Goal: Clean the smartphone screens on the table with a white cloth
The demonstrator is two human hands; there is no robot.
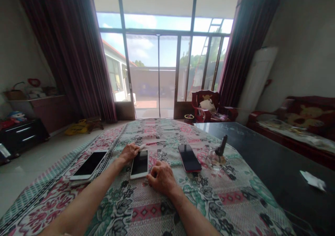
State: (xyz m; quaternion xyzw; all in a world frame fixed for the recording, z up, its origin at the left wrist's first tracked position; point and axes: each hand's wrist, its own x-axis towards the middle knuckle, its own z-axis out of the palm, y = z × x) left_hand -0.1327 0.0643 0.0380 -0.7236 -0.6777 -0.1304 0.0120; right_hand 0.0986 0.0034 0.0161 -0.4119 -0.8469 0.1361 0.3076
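Note:
A white-framed phone (140, 165) with a dark screen lies flat on the patterned tablecloth. At its upper left edge is my left hand (129, 152), its fingers pinched on a small white wipe (142, 147). My right hand (162, 177) is closed, with thumb and fingertips gripping the phone's lower right corner. To the left, a larger white device (91, 164) with a black screen rests on what looks like another pale flat item. On the right lies a black phone (188, 157) with a red edge. Beside it stands a clear glass jar (216, 160) with a dark-handled object (222, 145).
The tablecloth (151, 201) covers the table. A dark glossy tabletop (264, 152) adjoins it on the right, bearing a crumpled white tissue (313, 181). Beyond are a red wooden chair (205, 107), a sofa (300, 119), a black cabinet (24, 138) and a glass door (154, 79).

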